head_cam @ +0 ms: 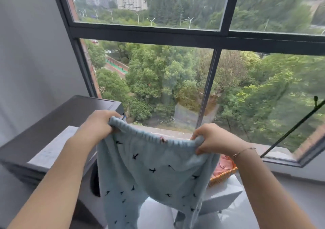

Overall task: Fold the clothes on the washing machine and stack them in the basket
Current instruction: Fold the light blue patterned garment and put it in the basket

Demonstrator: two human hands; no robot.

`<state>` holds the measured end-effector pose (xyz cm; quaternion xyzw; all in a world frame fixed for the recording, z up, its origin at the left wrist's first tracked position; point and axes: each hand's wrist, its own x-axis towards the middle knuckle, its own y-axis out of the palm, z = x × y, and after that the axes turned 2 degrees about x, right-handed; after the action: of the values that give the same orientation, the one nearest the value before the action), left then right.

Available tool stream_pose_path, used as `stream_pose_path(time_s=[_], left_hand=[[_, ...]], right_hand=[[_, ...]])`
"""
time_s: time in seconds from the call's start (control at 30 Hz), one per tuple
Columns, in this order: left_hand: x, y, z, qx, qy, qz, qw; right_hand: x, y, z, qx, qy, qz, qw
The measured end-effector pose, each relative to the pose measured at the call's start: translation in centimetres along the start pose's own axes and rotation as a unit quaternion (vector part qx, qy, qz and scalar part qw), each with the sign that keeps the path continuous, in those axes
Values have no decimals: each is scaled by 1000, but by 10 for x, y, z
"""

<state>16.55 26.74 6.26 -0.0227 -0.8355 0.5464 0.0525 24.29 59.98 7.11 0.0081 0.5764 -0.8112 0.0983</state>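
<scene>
Two hands hold up pale blue trousers (149,172) with small dark bird prints by the ribbed waistband, legs hanging down. Left hand (98,123) and right hand (211,139) each pinch one end, arms stretched forward. Behind the cloth sits a woven basket (222,176) holding a pink garment (225,163). No writing is legible.

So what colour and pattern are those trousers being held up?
The trousers are pale blue with small dark bird shapes scattered over them, seen in the head view.

Soft knitted trousers (149,167), seemingly wicker basket (222,176)
</scene>
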Motion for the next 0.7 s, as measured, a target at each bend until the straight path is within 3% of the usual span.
stream_pose_path(time_s=[0.07,0.17,0.3,0.43,0.5,0.6,0.63,0.7], left_hand=[[3,-15,20,13,-12,-47,999],[5,-31,45,60,3,-74,995],[28,-46,89,274,14,-14,962],[62,-38,133,320,84,102,938],[91,-35,152,309,115,105,938],[136,-27,171,236,110,74,963],[157,-25,174,236,98,72,964],[188,-18,174,257,75,94,959]], right_hand=[[33,10,6,-6,-33,-53,998],[68,20,9,9,-38,-212,976],[113,18,19,92,-80,-381,917],[165,10,36,220,-97,-443,864],[196,8,48,316,-96,-401,854],[231,-1,63,435,-111,-193,873],[250,-4,71,424,-91,-103,895],[287,-2,87,280,-35,73,956]])
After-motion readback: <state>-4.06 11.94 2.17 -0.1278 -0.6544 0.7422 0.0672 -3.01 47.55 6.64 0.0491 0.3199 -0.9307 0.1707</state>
